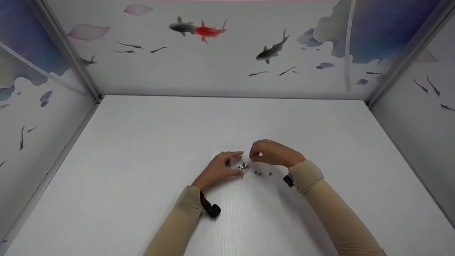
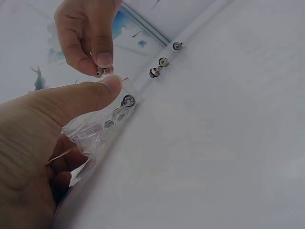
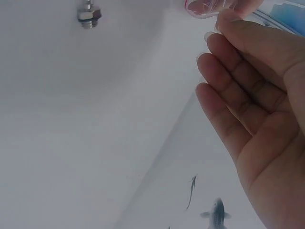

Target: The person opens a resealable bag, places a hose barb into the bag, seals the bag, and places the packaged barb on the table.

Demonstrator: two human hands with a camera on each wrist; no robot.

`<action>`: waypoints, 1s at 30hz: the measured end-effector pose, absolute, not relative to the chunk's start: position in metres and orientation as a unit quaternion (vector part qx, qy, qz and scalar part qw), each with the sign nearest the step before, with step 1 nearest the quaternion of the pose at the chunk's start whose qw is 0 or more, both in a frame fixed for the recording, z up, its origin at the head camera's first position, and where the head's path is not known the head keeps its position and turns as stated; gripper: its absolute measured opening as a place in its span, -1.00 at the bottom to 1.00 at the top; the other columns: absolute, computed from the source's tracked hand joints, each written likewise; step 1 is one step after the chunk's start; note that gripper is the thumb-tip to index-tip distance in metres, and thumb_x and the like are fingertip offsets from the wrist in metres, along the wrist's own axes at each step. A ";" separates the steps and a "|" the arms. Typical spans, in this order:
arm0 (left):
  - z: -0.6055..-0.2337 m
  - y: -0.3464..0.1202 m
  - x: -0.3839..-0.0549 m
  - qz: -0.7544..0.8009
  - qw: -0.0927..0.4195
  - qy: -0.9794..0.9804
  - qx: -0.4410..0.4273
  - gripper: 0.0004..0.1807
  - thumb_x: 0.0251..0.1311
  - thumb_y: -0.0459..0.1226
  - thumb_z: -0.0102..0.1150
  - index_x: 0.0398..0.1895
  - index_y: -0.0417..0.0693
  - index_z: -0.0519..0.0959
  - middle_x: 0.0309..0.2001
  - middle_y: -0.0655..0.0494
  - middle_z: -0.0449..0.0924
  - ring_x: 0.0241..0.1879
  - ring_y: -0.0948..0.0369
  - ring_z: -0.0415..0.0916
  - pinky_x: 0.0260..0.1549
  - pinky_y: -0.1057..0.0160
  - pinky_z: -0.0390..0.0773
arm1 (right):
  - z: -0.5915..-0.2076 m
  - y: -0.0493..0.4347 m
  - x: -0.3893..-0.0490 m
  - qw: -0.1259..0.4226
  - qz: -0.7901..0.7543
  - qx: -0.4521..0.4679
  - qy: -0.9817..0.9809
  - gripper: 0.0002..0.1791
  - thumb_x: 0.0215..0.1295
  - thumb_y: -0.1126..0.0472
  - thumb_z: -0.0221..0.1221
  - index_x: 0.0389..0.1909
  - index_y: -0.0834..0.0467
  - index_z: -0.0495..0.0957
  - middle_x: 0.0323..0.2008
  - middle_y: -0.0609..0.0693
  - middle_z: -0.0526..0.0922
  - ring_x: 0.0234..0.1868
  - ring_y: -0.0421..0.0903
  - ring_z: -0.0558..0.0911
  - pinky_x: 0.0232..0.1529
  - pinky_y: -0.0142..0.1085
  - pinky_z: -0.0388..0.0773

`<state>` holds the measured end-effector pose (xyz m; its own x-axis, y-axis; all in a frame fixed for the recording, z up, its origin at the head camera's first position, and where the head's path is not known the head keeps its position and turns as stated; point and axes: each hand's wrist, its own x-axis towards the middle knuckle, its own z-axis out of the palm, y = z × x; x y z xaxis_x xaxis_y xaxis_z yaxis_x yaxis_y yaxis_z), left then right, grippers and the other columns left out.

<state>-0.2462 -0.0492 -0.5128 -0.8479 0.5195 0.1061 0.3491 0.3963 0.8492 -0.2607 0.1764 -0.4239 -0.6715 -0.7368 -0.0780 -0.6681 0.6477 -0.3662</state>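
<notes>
My left hand (image 1: 217,170) holds a clear plastic zip bag (image 2: 95,136), its thumb along the near side and its fingers curled behind. Several small metal threaded fittings (image 1: 243,166) lie inside the bag. Just beyond the bag's mouth is my right hand (image 1: 274,153), pinching one small metal fitting (image 2: 100,71) between thumb and fingertips. In the right wrist view that fitting is hidden behind the fingers, and the bag's red-edged opening (image 3: 202,14) shows close to the fingertips.
Loose metal fittings lie on the white table (image 1: 142,199) right of the bag: two close together (image 1: 257,173) and a single one (image 1: 270,174) farther right. Printed panels with fish (image 1: 272,52) wall in the table's back and sides.
</notes>
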 end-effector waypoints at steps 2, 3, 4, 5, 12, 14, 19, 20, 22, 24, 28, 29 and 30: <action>-0.513 -0.049 -0.246 0.483 0.091 0.830 0.262 -0.28 0.05 -0.06 0.40 0.33 0.07 0.41 0.15 0.17 0.53 -0.11 0.21 0.33 -0.08 0.22 0.34 | -0.423 0.174 -0.261 0.106 -0.156 -0.397 0.898 -0.87 0.22 0.33 0.26 -0.22 0.20 0.70 -0.27 -0.02 0.69 -0.20 -0.12 0.63 -0.09 -0.23 0.58; -0.513 -0.050 -0.246 0.483 0.091 0.830 0.262 -0.28 0.05 -0.06 0.40 0.33 0.07 0.41 0.16 0.18 0.52 -0.12 0.21 0.32 -0.08 0.22 0.34 | -0.423 0.173 -0.262 0.106 -0.156 -0.398 0.898 -0.86 0.22 0.32 0.26 -0.22 0.20 0.70 -0.26 -0.02 0.69 -0.20 -0.12 0.63 -0.08 -0.23 0.58; -0.513 -0.050 -0.246 0.483 0.091 0.831 0.263 -0.28 0.06 -0.05 0.40 0.33 0.08 0.42 0.16 0.18 0.52 -0.11 0.21 0.32 -0.08 0.22 0.34 | -0.423 0.172 -0.262 0.105 -0.156 -0.400 0.897 -0.86 0.23 0.32 0.25 -0.21 0.21 0.70 -0.26 -0.01 0.70 -0.19 -0.12 0.64 -0.08 -0.23 0.58; -0.513 -0.050 -0.246 0.481 0.090 0.832 0.262 -0.29 0.06 -0.05 0.40 0.33 0.09 0.42 0.16 0.18 0.52 -0.11 0.21 0.32 -0.08 0.22 0.34 | -0.423 0.171 -0.262 0.105 -0.156 -0.401 0.897 -0.86 0.23 0.31 0.25 -0.20 0.21 0.71 -0.25 -0.01 0.70 -0.19 -0.11 0.64 -0.07 -0.23 0.58; -0.513 -0.049 -0.247 0.474 0.087 0.837 0.259 -0.29 0.04 -0.03 0.40 0.32 0.15 0.42 0.20 0.18 0.50 -0.06 0.23 0.34 -0.02 0.21 0.36 | -0.424 0.167 -0.263 0.098 -0.152 -0.418 0.890 -0.85 0.24 0.33 0.25 -0.20 0.22 0.71 -0.25 0.03 0.70 -0.17 -0.09 0.66 -0.07 -0.22 0.58; -0.513 -0.049 -0.247 0.472 0.088 0.838 0.258 -0.29 0.05 -0.03 0.40 0.32 0.15 0.42 0.19 0.18 0.50 -0.08 0.23 0.34 -0.04 0.22 0.36 | -0.424 0.167 -0.263 0.098 -0.152 -0.420 0.889 -0.85 0.24 0.33 0.25 -0.20 0.23 0.71 -0.25 0.03 0.70 -0.17 -0.09 0.66 -0.08 -0.23 0.59; -0.512 -0.049 -0.246 0.474 0.089 0.837 0.259 -0.30 0.05 -0.02 0.39 0.32 0.16 0.43 0.11 0.19 0.53 -0.15 0.23 0.31 -0.11 0.24 0.35 | -0.423 0.166 -0.262 0.106 -0.159 -0.416 0.889 -0.85 0.24 0.32 0.24 -0.19 0.22 0.71 -0.24 0.03 0.70 -0.17 -0.09 0.65 -0.08 -0.22 0.58; -0.512 -0.049 -0.246 0.475 0.089 0.836 0.259 -0.29 0.05 -0.03 0.40 0.32 0.16 0.43 0.11 0.19 0.53 -0.16 0.23 0.31 -0.11 0.24 0.35 | -0.423 0.167 -0.262 0.107 -0.160 -0.416 0.889 -0.85 0.24 0.32 0.24 -0.19 0.22 0.71 -0.25 0.02 0.70 -0.18 -0.09 0.65 -0.08 -0.22 0.58; -0.512 -0.049 -0.246 0.476 0.088 0.835 0.261 -0.29 0.04 -0.03 0.40 0.32 0.15 0.43 0.12 0.18 0.53 -0.15 0.23 0.31 -0.10 0.24 0.35 | -0.423 0.167 -0.263 0.106 -0.158 -0.416 0.889 -0.85 0.24 0.32 0.24 -0.19 0.22 0.71 -0.25 0.02 0.70 -0.18 -0.09 0.65 -0.08 -0.22 0.58; -0.513 -0.049 -0.246 0.476 0.087 0.835 0.262 -0.29 0.05 -0.03 0.40 0.32 0.13 0.42 0.13 0.18 0.52 -0.15 0.24 0.32 -0.11 0.24 0.35 | -0.423 0.168 -0.263 0.104 -0.155 -0.417 0.890 -0.85 0.25 0.32 0.24 -0.20 0.21 0.71 -0.25 0.01 0.70 -0.19 -0.10 0.65 -0.08 -0.22 0.57; -0.513 -0.049 -0.247 0.473 0.085 0.836 0.265 -0.29 0.06 -0.04 0.39 0.32 0.07 0.42 0.11 0.17 0.53 -0.17 0.24 0.32 -0.13 0.25 0.35 | -0.424 0.172 -0.264 0.111 -0.152 -0.407 0.894 -0.86 0.25 0.33 0.23 -0.21 0.19 0.72 -0.27 -0.03 0.69 -0.19 -0.13 0.64 -0.08 -0.24 0.57; -0.513 -0.049 -0.247 0.473 0.086 0.836 0.264 -0.28 0.05 -0.04 0.40 0.32 0.07 0.42 0.10 0.17 0.54 -0.18 0.24 0.32 -0.14 0.25 0.35 | -0.424 0.173 -0.264 0.115 -0.154 -0.403 0.895 -0.86 0.25 0.33 0.24 -0.22 0.18 0.72 -0.27 -0.04 0.69 -0.19 -0.14 0.64 -0.08 -0.24 0.57; -0.513 -0.049 -0.247 0.472 0.085 0.837 0.263 -0.28 0.05 -0.04 0.40 0.32 0.07 0.42 0.09 0.17 0.54 -0.19 0.23 0.32 -0.14 0.25 0.35 | -0.424 0.175 -0.264 0.119 -0.156 -0.398 0.896 -0.86 0.25 0.32 0.24 -0.22 0.18 0.72 -0.27 -0.05 0.69 -0.19 -0.14 0.63 -0.08 -0.24 0.57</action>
